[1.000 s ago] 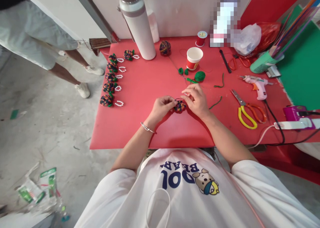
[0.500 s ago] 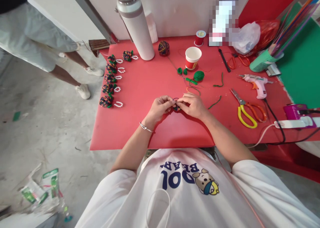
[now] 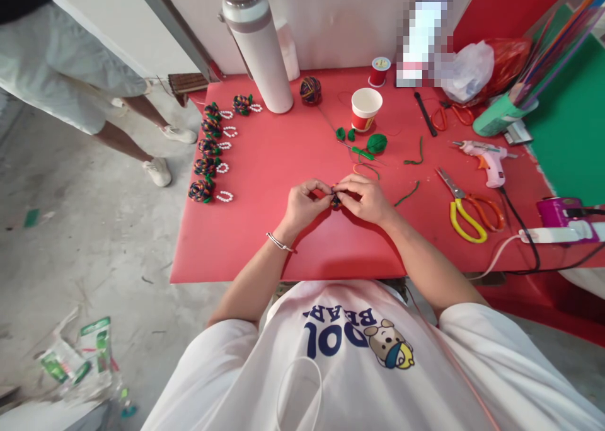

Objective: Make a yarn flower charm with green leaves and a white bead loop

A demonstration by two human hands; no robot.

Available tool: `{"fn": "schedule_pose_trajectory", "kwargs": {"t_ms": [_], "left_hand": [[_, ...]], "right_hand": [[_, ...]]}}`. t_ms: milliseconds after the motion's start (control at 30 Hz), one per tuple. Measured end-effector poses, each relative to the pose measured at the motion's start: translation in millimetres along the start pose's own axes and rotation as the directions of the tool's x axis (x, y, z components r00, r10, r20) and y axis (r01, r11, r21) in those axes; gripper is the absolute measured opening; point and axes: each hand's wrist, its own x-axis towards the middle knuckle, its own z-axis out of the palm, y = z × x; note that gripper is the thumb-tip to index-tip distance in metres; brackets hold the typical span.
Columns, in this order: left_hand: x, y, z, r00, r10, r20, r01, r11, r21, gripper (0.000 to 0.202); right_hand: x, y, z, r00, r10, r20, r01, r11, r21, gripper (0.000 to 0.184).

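Observation:
Between my two hands is a small piece of multicoloured yarn work [image 3: 336,201], largely covered by the fingers. My left hand [image 3: 309,203] pinches its left side, with thumb and forefinger closed. On its other side my right hand [image 3: 362,198] also pinches it, fingertips almost touching those of the left. Beyond the hands lie a green-handled crochet hook [image 3: 363,154], a green yarn ball [image 3: 377,143] and two small green yarn pieces [image 3: 345,134]. A multicoloured yarn ball [image 3: 311,91] sits farther back, its strand running toward the hook.
Several yarn flowers [image 3: 201,190] with white bead loops line the left edge. A white bottle [image 3: 265,59] and paper cup [image 3: 366,108] stand behind. Scissors [image 3: 460,207], a pink glue gun [image 3: 489,160] and a power strip [image 3: 553,233] lie right. A person [image 3: 70,72] stands at left.
My fingers have shifted slightly on the yarn work, and a dark loop that stood above it no longer shows. My left wrist has turned a little. The objects on the table stay put.

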Motion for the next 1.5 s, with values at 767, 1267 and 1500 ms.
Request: {"fn": "schedule_pose_trajectory", "kwargs": {"t_ms": [767, 1267, 1500], "left_hand": [[2.3, -2.9, 10.8, 0.991, 0.057, -0.122, -0.07, 0.991, -0.112, 0.009], [-1.0, 1.1, 14.0, 0.999, -0.027, -0.028, 0.018, 0.958, -0.285, 0.038], [0.3, 0.2, 13.3, 0.999, -0.014, -0.044, 0.0, 0.952, -0.308, 0.038]], "right_hand": [[-1.0, 3.1, -1.3, 0.971, 0.237, -0.034, -0.232, 0.967, 0.101, 0.036], [1.4, 13.3, -1.2, 0.896, 0.175, -0.409, -0.231, 0.969, -0.091, 0.03], [2.1, -5.5, -12.2, 0.963, 0.223, -0.152, -0.194, 0.964, 0.182, 0.013]]}}
